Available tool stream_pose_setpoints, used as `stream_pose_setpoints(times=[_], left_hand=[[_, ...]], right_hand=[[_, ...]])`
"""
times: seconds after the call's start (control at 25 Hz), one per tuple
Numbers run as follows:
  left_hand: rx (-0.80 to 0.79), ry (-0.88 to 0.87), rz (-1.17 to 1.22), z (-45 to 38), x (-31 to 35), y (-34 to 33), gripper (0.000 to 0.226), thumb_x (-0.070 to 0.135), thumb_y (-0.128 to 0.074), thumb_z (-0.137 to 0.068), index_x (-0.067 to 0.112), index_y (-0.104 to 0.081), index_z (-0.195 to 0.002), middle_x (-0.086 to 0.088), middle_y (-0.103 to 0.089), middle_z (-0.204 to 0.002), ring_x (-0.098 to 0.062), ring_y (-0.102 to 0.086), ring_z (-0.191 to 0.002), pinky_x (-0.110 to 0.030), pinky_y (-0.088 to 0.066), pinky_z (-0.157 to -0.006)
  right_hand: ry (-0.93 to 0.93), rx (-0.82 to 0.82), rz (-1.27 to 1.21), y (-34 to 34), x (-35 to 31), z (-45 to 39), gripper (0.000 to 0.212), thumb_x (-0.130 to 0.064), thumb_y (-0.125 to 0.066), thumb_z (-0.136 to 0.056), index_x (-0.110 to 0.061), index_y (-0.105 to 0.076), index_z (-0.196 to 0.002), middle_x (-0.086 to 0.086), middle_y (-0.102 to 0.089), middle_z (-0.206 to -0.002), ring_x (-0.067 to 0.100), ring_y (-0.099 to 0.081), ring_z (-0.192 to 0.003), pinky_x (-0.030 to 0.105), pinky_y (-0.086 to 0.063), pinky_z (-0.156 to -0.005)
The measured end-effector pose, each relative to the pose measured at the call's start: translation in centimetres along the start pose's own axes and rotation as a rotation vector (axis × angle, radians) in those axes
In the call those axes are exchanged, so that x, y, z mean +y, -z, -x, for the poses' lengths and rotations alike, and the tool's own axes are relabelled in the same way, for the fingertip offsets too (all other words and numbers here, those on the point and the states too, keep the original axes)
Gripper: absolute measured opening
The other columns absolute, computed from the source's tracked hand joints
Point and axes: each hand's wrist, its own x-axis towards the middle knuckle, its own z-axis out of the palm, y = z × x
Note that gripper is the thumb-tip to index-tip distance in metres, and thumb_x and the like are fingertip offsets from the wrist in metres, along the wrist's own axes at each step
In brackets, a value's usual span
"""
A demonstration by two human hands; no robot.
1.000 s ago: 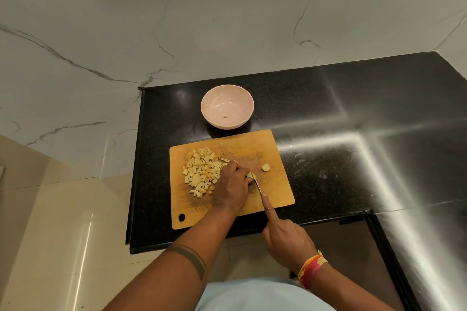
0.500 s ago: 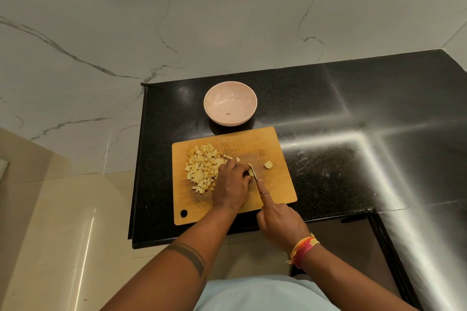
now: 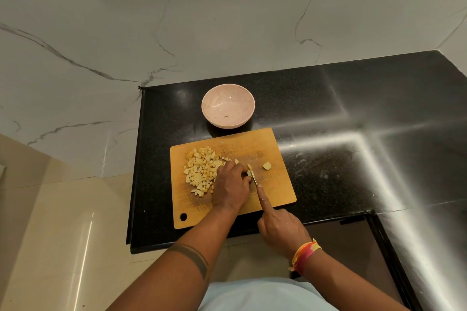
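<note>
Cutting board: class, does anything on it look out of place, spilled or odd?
One chunk lies alone right of the knife, apart from the diced pile. No pieces plainly lie off the board; the bowl holds only a speck.

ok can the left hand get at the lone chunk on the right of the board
Probably not directly: the knife in the right hand stands between the left hand and the chunk, and the left hand is holding the piece being cut.
</note>
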Motion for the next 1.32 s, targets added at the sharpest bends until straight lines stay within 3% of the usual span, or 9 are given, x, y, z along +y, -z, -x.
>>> stream_pose_setpoints(times=[0.24,0.44,0.6,0.72,0.88,1.12,1.32], left_hand=[[0.001,-0.018,-0.07,0.2,0.2,-0.1,0.031,0.034,-0.062,-0.099,0.024,-0.062,-0.128,0.004,-0.051,-0.129,-0.018,-0.043,-0.119,-0.031,-0.045,-0.099],[0.049,-0.056,-0.122,0.6,0.4,-0.1,0.036,0.035,-0.054,-0.101,0.021,-0.057,-0.134,-0.001,-0.052,-0.131,-0.019,-0.046,-0.117,-0.033,-0.045,-0.099],[0.069,-0.047,-0.187,0.5,1.2,-0.3,0.047,0.055,-0.054,-0.097,0.019,-0.057,-0.127,-0.003,-0.056,-0.123,-0.022,-0.051,-0.109,-0.036,-0.049,-0.09],[0.037,-0.077,-0.26,0.0,1.4,-0.3,0.043,0.049,-0.056,-0.098,0.019,-0.056,-0.129,-0.003,-0.055,-0.127,-0.023,-0.05,-0.112,-0.037,-0.048,-0.093],[0.017,-0.055,-0.18,-0.8,1.1,0.3,0.037,0.041,-0.058,-0.1,0.019,-0.056,-0.129,-0.002,-0.057,-0.128,-0.022,-0.049,-0.116,-0.036,-0.046,-0.098],[0.008,0.095,0.008,-1.0,1.4,0.6,0.033,0.039,-0.066,-0.097,0.019,-0.058,-0.122,-0.004,-0.065,-0.114,-0.024,-0.058,-0.109,-0.04,-0.054,-0.088],[0.004,0.012,-0.063,-0.4,1.6,0.5,0.042,0.045,-0.054,-0.101,0.019,-0.055,-0.134,-0.002,-0.059,-0.128,-0.022,-0.051,-0.119,-0.036,-0.048,-0.096]], right_hand=[[0.014,0.026,-0.057,0.0,1.3,1.7,0.081,-0.03,-0.038,-0.1,-0.04,0.018,-0.159,-0.001,-0.058,-0.065,0.022,-0.056,-0.056,0.045,-0.045,-0.056],[0.024,0.112,-0.123,1.0,1.7,1.0,0.08,-0.029,-0.041,-0.1,-0.04,0.01,-0.161,-0.003,-0.055,-0.061,0.02,-0.053,-0.052,0.04,-0.04,-0.051],[0.003,0.144,-0.151,1.5,1.4,-0.2,0.08,-0.025,-0.041,-0.1,-0.041,0.007,-0.161,-0.001,-0.056,-0.06,0.021,-0.052,-0.049,0.04,-0.041,-0.049],[-0.011,0.125,-0.16,1.5,1.2,-0.5,0.079,-0.024,-0.042,-0.1,-0.038,0.004,-0.162,0.0,-0.057,-0.061,0.022,-0.053,-0.05,0.041,-0.042,-0.05],[-0.021,0.104,-0.14,1.9,0.8,-1.4,0.079,-0.026,-0.04,-0.099,-0.038,0.006,-0.162,0.002,-0.058,-0.063,0.022,-0.054,-0.052,0.041,-0.043,-0.051],[-0.012,0.07,-0.096,1.4,0.5,-1.2,0.081,-0.027,-0.04,-0.099,-0.039,0.01,-0.161,0.003,-0.06,-0.065,0.023,-0.056,-0.054,0.043,-0.049,-0.054],[0.007,0.073,-0.132,1.2,0.7,-0.3,0.082,-0.026,-0.041,-0.098,-0.042,0.01,-0.161,0.001,-0.058,-0.065,0.023,-0.055,-0.054,0.043,-0.046,-0.054]])
